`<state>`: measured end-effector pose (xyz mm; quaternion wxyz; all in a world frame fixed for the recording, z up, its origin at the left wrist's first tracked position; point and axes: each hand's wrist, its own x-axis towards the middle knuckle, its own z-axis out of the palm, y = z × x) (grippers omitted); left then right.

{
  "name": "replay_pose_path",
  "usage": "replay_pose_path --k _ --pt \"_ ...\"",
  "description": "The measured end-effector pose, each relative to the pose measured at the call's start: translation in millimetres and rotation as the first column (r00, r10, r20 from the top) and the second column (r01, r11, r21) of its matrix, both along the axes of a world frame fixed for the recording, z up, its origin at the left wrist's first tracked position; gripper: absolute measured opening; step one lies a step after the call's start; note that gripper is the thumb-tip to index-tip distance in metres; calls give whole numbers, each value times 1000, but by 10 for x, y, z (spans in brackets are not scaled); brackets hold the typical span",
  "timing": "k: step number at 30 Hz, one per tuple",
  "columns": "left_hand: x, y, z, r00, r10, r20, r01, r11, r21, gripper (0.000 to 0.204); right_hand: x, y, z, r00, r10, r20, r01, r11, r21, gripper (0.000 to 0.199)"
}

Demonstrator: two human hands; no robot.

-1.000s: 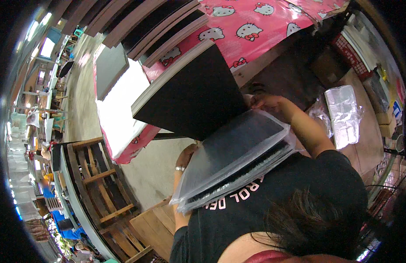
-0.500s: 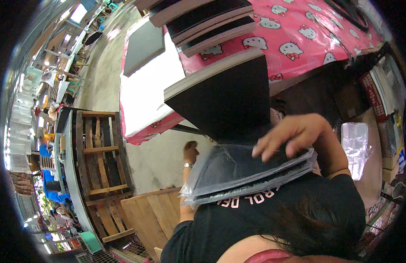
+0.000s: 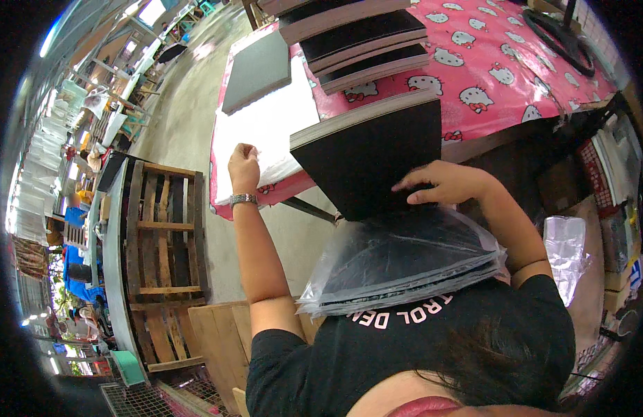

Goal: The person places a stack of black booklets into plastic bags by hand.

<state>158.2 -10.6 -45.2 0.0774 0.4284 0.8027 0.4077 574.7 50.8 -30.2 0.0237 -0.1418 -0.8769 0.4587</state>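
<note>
A stack of black sheets in a clear plastic bag (image 3: 405, 260) rests against my chest. My right hand (image 3: 439, 184) lies on its far edge with fingers spread flat, holding it there, right where a thick black-topped pile of boards (image 3: 370, 156) hangs over the table edge. My left hand (image 3: 243, 165) is raised in a fist, with a metal watch on the wrist. It sits at the near edge of a white stack of sheets (image 3: 266, 125); whether it pinches a sheet is unclear.
The table has a pink cloth with cartoon cats (image 3: 502, 62). It carries more dark board stacks (image 3: 363, 42) and a grey sheet (image 3: 255, 69). Wooden pallets (image 3: 165, 236) stand to my left on concrete floor. A clear plastic bag (image 3: 564, 254) lies at my right.
My left arm has come out from under the bagged stack and risen to the white sheets. My right hand slid to the stack's far edge. The view tipped toward the table.
</note>
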Motion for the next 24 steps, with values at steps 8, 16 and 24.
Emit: replay_pose_path --k 8,16,24 --pt "-53 41 410 860 432 -271 -194 769 610 6 -30 -76 518 930 -96 -355 160 975 157 39" --pt "2264 -960 1609 558 -566 -606 564 795 -223 17 -497 -569 887 685 40 -727 372 839 397 79" --pt "1372 -925 1493 794 -595 126 608 785 -118 11 41 -41 631 913 -225 -340 192 973 -130 20"
